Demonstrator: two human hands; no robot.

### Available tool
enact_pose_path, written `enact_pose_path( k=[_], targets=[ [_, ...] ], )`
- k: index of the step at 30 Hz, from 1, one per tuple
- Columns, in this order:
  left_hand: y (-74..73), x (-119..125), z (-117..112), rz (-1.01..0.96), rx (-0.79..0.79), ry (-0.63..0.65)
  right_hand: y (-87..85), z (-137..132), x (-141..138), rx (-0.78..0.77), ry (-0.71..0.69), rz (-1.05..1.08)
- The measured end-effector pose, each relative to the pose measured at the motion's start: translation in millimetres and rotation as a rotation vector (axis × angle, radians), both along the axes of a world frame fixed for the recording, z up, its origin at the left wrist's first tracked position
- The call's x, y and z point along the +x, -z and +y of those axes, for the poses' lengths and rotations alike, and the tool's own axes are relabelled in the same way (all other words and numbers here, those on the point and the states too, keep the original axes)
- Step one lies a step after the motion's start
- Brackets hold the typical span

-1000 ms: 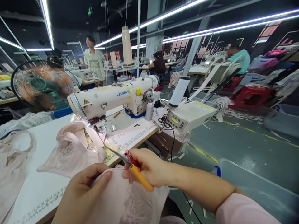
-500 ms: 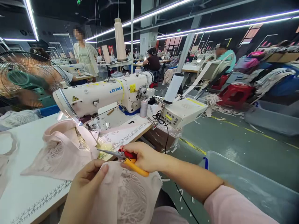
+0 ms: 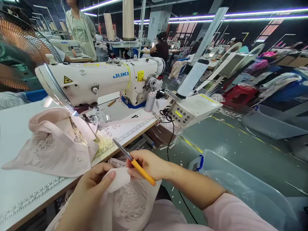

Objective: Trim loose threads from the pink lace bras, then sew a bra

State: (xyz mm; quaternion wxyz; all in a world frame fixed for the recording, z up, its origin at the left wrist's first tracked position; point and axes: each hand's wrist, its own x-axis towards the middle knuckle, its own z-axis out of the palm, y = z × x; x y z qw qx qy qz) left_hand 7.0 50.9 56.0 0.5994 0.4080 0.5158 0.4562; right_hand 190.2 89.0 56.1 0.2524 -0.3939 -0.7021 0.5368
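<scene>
My left hand point(image 3: 89, 195) pinches a pale pink lace garment piece point(image 3: 127, 202) held over my lap, thumb pressed on its folded edge. My right hand point(image 3: 149, 165) is closed round thread snips point(image 3: 134, 163) with an orange handle, the blades pointing up and left toward the table edge. A second pink lace garment point(image 3: 53, 144) lies on the white sewing table point(image 3: 21, 189), partly under the presser foot of the white JUKI sewing machine point(image 3: 96, 80).
A control box point(image 3: 192, 110) and a thread cone point(image 3: 151, 101) stand right of the machine. A fan point(image 3: 19, 54) spins at far left. A clear plastic bin point(image 3: 235, 186) sits on the floor at my right. Other people work at machines behind.
The view has dropped and come closer to the machine. My right hand has turned the snips so the blades point more upward; my left thumb has folded the fabric edge over.
</scene>
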Motion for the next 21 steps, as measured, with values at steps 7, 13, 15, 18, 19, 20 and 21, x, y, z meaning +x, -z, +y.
enact_pose_path(
  k=[7, 13, 15, 18, 19, 20, 21],
  targets=[
    [-3.3, -19, 12, 0.362, 0.121, 0.222, -3.1, 3, -2, 0.228, -0.039, -0.157],
    [-6.4, -18, 19, 0.611, 0.215, 0.349, -4.3, 3, 1, 0.378, -0.067, -0.173],
    [-6.0, -13, 19, 0.572, 0.195, 0.366, -7.0, 3, 2, 0.392, -0.084, -0.174],
    [-7.7, -7, 18, 0.446, 0.133, 0.407, -11.0, 2, 4, 0.395, -0.122, -0.151],
    [-8.8, -7, 17, 0.402, 0.095, 0.427, -11.9, 1, 4, 0.394, -0.132, -0.144],
    [-10.0, -7, 17, 0.361, 0.056, 0.445, -12.3, 1, 4, 0.391, -0.141, -0.140],
    [-11.1, -8, 16, 0.333, 0.026, 0.452, -12.4, 1, 4, 0.388, -0.144, -0.141]
  ],
)
